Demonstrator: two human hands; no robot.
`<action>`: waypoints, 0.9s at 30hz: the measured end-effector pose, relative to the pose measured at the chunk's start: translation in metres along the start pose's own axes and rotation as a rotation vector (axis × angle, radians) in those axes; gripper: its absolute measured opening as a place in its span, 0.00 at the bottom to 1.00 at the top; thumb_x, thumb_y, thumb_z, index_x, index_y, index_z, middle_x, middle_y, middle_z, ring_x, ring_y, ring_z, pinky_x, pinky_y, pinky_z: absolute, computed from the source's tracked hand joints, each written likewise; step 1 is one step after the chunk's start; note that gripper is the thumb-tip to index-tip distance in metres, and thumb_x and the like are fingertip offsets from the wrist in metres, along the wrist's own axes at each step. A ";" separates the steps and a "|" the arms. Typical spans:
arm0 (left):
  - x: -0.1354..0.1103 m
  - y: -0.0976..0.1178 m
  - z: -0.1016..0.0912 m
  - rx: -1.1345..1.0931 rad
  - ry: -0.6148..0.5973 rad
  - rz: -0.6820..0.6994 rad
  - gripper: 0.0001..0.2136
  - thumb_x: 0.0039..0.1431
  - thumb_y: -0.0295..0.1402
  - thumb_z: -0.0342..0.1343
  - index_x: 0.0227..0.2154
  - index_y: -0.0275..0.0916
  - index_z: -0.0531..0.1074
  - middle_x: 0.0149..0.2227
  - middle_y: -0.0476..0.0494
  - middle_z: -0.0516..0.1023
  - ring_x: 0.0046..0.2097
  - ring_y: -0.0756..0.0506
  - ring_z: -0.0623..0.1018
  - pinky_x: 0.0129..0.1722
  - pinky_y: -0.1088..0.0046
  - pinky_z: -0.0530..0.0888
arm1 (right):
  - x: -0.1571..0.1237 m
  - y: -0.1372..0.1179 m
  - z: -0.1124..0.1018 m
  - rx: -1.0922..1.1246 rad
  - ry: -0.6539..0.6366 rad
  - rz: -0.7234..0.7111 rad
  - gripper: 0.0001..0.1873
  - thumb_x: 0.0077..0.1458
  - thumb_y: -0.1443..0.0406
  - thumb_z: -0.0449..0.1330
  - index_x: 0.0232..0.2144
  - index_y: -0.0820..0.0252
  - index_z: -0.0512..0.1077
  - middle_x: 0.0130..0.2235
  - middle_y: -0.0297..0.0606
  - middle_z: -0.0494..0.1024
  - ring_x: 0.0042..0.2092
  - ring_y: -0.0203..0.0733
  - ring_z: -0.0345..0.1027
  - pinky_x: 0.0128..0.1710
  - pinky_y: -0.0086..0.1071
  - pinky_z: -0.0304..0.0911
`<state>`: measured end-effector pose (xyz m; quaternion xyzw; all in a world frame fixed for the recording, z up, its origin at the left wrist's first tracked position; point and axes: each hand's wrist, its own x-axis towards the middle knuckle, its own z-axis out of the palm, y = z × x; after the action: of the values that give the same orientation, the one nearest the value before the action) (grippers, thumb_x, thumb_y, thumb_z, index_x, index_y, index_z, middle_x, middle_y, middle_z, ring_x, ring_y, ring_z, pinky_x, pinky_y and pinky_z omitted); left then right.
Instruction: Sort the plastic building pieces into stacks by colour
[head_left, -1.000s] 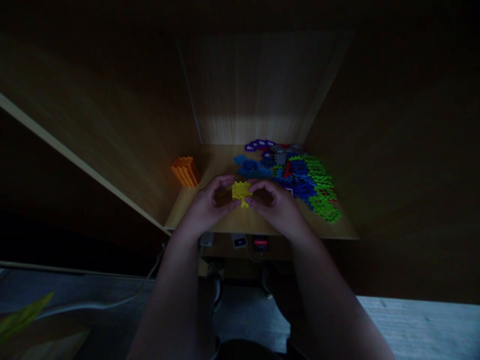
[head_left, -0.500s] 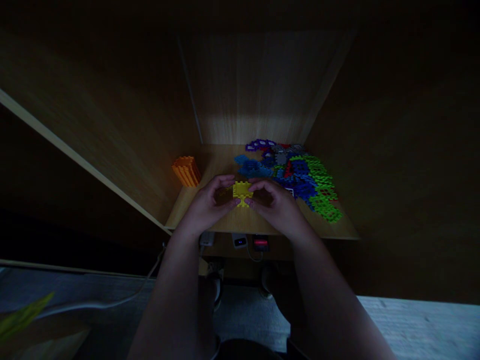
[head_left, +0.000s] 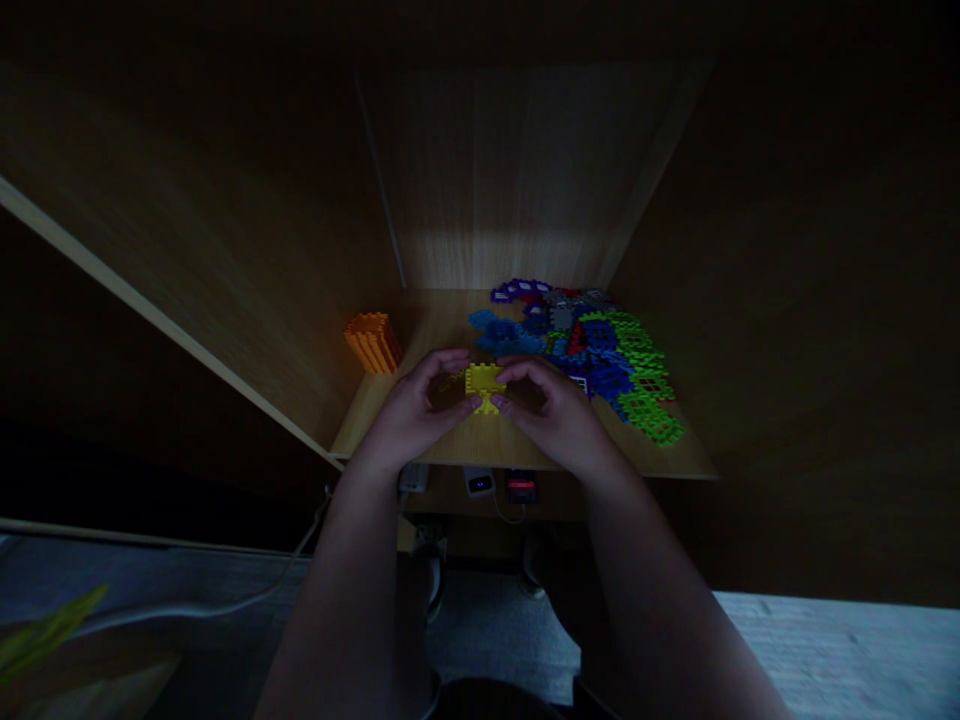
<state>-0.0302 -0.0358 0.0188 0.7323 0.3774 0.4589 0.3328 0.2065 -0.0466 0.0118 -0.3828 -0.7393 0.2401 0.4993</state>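
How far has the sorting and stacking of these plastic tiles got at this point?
Done: one orange stack stands alone at the desk's left. In hand: left hand and right hand share a grip on a yellow block of tiles. Left: a loose mixed pile of blue, green, purple and red tiles lies at the right.

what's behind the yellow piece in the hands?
Behind the yellow piece, farther back on the table: a loose pile of blue, purple and green pieces. The right hand covers the pile's near edge.

Yellow notched plastic piece point(head_left: 484, 384); upright above desk edge
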 end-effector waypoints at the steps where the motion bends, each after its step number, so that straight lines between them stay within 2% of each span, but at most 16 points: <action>1: 0.000 0.002 0.000 0.006 0.010 0.009 0.25 0.63 0.41 0.70 0.60 0.43 0.73 0.62 0.36 0.80 0.63 0.39 0.80 0.66 0.56 0.77 | 0.000 0.000 0.000 -0.006 0.000 0.003 0.09 0.65 0.58 0.69 0.46 0.48 0.77 0.56 0.38 0.81 0.58 0.49 0.77 0.61 0.48 0.70; 4: 0.000 0.007 -0.001 0.108 0.088 0.009 0.17 0.72 0.42 0.60 0.58 0.43 0.75 0.60 0.38 0.81 0.62 0.40 0.81 0.64 0.57 0.77 | 0.000 -0.002 -0.001 -0.018 0.012 0.021 0.07 0.67 0.58 0.68 0.46 0.48 0.77 0.57 0.39 0.81 0.59 0.49 0.76 0.61 0.48 0.70; 6: 0.000 0.010 -0.001 0.250 0.160 0.006 0.13 0.76 0.39 0.54 0.56 0.43 0.76 0.57 0.40 0.83 0.58 0.41 0.82 0.63 0.57 0.78 | 0.000 -0.003 -0.001 -0.014 0.028 0.028 0.06 0.68 0.58 0.66 0.46 0.48 0.77 0.56 0.39 0.81 0.58 0.49 0.76 0.61 0.48 0.70; 10: 0.003 0.008 -0.004 0.530 0.195 0.023 0.16 0.71 0.24 0.48 0.53 0.40 0.78 0.54 0.39 0.84 0.57 0.41 0.83 0.62 0.58 0.78 | -0.001 -0.003 -0.001 0.008 0.057 0.029 0.06 0.69 0.57 0.65 0.45 0.48 0.77 0.55 0.39 0.81 0.57 0.48 0.76 0.60 0.47 0.71; 13: 0.004 0.002 -0.005 0.647 0.160 0.012 0.18 0.65 0.19 0.49 0.50 0.38 0.79 0.54 0.37 0.84 0.58 0.39 0.82 0.63 0.58 0.78 | -0.001 -0.003 -0.002 0.014 0.067 0.030 0.06 0.70 0.56 0.64 0.45 0.48 0.77 0.55 0.39 0.80 0.56 0.48 0.76 0.60 0.47 0.71; 20: 0.005 -0.001 -0.005 0.754 0.077 0.004 0.12 0.67 0.25 0.55 0.45 0.38 0.82 0.50 0.37 0.85 0.53 0.38 0.83 0.59 0.57 0.80 | 0.000 -0.003 -0.003 0.011 0.073 0.026 0.06 0.70 0.57 0.64 0.44 0.50 0.77 0.55 0.40 0.80 0.57 0.48 0.76 0.60 0.46 0.70; 27: 0.005 -0.002 -0.004 0.686 0.122 -0.002 0.08 0.66 0.32 0.59 0.43 0.39 0.82 0.50 0.34 0.84 0.53 0.34 0.82 0.58 0.51 0.80 | 0.000 -0.003 -0.003 0.000 0.063 0.025 0.06 0.70 0.57 0.64 0.44 0.49 0.77 0.55 0.40 0.80 0.57 0.48 0.76 0.60 0.47 0.70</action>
<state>-0.0326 -0.0302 0.0206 0.7725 0.5295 0.3478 0.0446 0.2083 -0.0488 0.0155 -0.3994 -0.7183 0.2344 0.5193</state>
